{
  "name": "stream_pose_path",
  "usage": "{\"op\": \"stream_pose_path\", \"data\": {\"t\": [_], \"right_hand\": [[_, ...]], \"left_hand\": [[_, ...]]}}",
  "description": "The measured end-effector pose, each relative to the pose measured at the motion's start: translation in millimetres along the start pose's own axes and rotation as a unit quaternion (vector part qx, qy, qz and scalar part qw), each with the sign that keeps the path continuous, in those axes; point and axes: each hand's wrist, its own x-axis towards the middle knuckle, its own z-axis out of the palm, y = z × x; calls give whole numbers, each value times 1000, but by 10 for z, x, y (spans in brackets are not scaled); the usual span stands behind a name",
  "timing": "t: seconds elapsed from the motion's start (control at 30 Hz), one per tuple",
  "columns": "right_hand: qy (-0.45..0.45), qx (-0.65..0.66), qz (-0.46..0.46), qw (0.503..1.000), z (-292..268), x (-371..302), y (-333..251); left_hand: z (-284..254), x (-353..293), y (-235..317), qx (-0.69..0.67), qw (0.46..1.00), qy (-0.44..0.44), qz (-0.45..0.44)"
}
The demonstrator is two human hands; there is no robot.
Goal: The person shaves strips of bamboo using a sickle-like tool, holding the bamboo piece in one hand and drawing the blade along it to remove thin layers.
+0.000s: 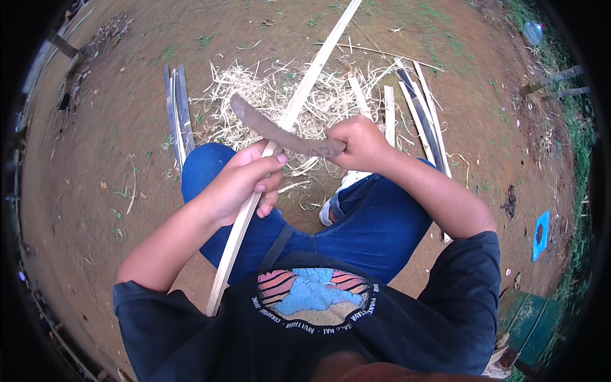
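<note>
A long, pale bamboo strip [310,77] slants from beside my body up past the far edge of the view. My left hand [249,175] is wrapped around it over my left thigh, thumb on top. In my closed right hand [361,144] is a curved knife [273,132] with a brown, rusty-looking blade; its handle is hidden in the fist. The blade crosses over the strip just beyond my left fingers, its tip pointing to the far left. Whether its edge touches the strip I cannot tell.
Curly shavings [254,95] lie heaped on the dirt ground ahead of me. Dark-faced strips [180,111] lie to the left, and more strips [423,111] to the right. Farther right are a blue packet [540,236], a clear plastic container [533,32] and a green slatted object [533,326].
</note>
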Motion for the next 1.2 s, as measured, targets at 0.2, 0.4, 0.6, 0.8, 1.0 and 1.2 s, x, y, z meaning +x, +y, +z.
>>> {"op": "stream_pose_path", "data": {"t": [0.2, 0.4, 0.6, 0.8, 1.0, 1.2], "right_hand": [[-1, -5, -25, 1000, 136, -39, 52], [49, -68, -50, 995, -86, 143, 287], [123, -59, 251, 958, -599, 70, 853], [86, -9, 177, 980, -407, -39, 608], [49, -62, -10, 997, -115, -46, 489], [217, -118, 325, 913, -1063, -196, 1516]], "left_hand": [[3, 25, -39, 56, 998, -15, -13], [86, 16, 0, 122, 992, 4, 31], [66, -280, -11, 184, 983, 4, 3], [27, -230, 2, 164, 986, 19, -3], [57, -184, 17, 157, 987, 4, -29], [-14, -585, -95, 155, 986, -21, -53]]}}
